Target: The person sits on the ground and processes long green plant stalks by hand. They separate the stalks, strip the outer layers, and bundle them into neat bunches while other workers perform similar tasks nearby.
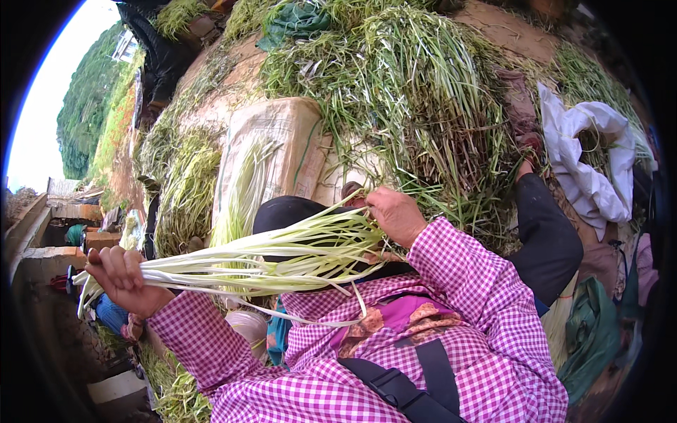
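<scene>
My left hand (124, 280) is closed round the thick white ends of a bunch of pale yellow-green leafy stalks (254, 261), stretched sideways across my lap. At the bunch's leafy tips, my right hand (396, 214) has its fingers bent against the leaves; what lies between the fingertips is partly hidden. One long stalk droops below the bunch towards my checked shirt. Beyond my knee, more pale stalks (246, 185) lie on a woven plastic sack (280, 121). A large heap of green, partly browned stalks (433, 106) lies in front of me.
A white plastic sack (587, 153) lies at the right, above a green cloth or bag (592, 338). Yellowish leaves (188, 195) are piled left of the woven sack. Another green bag (296, 24) lies at the top. Part of another person in blue (112, 314) shows at the left.
</scene>
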A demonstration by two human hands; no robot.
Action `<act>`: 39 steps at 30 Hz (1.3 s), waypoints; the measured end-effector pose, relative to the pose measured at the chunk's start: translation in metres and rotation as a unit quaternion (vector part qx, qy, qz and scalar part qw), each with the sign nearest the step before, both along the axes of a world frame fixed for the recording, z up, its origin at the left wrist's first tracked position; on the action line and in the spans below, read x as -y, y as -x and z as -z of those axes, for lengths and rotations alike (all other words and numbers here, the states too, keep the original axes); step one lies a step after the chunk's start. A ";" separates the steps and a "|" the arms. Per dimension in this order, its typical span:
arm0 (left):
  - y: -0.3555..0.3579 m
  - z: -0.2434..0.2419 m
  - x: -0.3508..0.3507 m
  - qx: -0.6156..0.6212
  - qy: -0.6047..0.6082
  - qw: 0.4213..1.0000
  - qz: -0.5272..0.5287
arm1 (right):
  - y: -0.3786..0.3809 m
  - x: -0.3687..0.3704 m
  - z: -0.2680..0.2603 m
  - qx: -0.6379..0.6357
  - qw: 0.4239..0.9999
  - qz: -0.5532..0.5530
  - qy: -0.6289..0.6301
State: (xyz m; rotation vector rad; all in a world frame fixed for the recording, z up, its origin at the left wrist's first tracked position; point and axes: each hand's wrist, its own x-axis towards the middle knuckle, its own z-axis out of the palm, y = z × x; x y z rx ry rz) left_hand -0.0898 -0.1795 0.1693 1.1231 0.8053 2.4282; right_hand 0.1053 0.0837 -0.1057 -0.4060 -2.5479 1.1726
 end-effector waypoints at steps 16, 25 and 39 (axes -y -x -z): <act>0.039 -0.014 0.058 -0.023 0.017 0.999 -0.043 | -0.053 -0.049 0.112 0.317 0.927 0.124 0.158; 0.039 -0.013 0.058 -0.026 0.018 0.999 -0.039 | -0.034 -0.044 0.046 0.215 0.970 0.007 0.112; 0.032 -0.012 0.054 -0.013 -0.003 1.000 -0.020 | 0.007 0.004 -0.008 -0.111 0.942 -0.130 0.290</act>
